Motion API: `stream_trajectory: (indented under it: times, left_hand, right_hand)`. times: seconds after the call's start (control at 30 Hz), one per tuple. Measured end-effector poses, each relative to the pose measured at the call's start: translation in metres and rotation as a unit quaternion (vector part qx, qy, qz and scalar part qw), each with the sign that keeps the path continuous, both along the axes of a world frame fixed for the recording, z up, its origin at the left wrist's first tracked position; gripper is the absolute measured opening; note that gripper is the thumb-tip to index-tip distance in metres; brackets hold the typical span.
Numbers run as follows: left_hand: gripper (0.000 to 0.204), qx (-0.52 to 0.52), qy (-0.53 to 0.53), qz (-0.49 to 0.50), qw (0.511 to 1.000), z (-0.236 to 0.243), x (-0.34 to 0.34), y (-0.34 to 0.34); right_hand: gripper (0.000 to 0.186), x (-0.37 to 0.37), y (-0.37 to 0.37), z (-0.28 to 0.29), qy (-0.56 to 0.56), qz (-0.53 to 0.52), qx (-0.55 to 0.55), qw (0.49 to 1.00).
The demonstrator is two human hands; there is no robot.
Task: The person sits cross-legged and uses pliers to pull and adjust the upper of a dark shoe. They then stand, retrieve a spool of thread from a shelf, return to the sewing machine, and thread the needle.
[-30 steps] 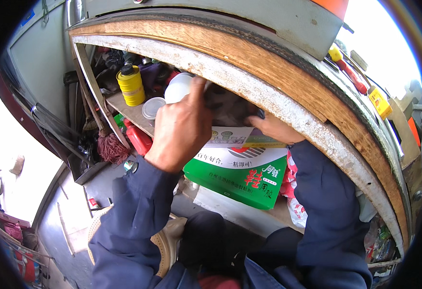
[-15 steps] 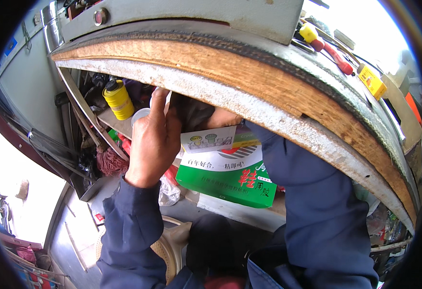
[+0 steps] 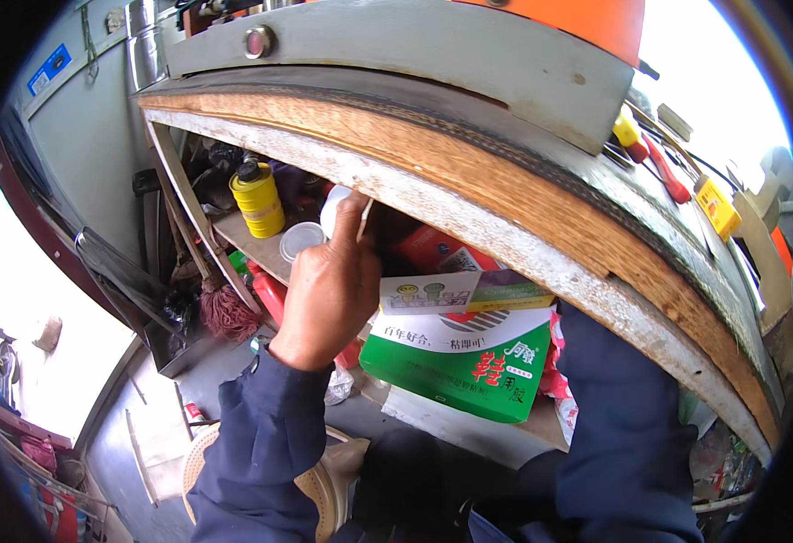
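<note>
My left hand [image 3: 331, 290] is closed under the table edge, its index finger pointing up beside a white rounded container [image 3: 331, 213]. A thin pale edge [image 3: 365, 217] shows at its fingertips; what the fingers hold cannot be made out. Near the wrist side of the container lies a clear round plastic lid [image 3: 301, 242] on the shelf. My right sleeve [image 3: 623, 407] runs up under the tabletop, which hides my right hand. Between the arms sit a green and white box [image 3: 455, 366] and a smaller grey and green box [image 3: 428, 294] on top.
The worn wooden table edge [image 3: 433, 154] arches over the shelf. A yellow bottle with a black cap [image 3: 258, 201] and a red bottle [image 3: 268, 294] stand left. A red mop head [image 3: 230, 313] hangs nearby. Red-handled tools [image 3: 664, 172] and a yellow box [image 3: 718, 206] lie on top at right.
My right hand, partly visible before near a dark object, has gone behind the tabletop. The dark object is out of sight and a red package shows there. The whole view has shifted.
</note>
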State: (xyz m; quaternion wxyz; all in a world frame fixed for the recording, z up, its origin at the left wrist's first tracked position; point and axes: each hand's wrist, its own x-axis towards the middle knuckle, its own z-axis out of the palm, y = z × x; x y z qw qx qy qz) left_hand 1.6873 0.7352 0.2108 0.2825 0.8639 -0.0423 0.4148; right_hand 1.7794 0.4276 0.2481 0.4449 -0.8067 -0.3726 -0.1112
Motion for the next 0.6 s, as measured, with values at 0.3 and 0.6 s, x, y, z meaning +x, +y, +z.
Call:
stream_trajectory:
  times: [0.3, 0.6]
  left_hand:
    - [0.050, -0.032, 0.047, 0.008, 0.998, 0.004, -0.006, -0.001]
    - [0.051, -0.027, 0.038, 0.006, 0.999, 0.001, -0.005, 0.000]
  right_hand:
    - [0.042, 0.002, 0.003, -0.005, 0.007, -0.010, -0.003, 1.000]
    - [0.042, 0.004, 0.009, -0.006, 0.011, 0.005, -0.007, 1.000]
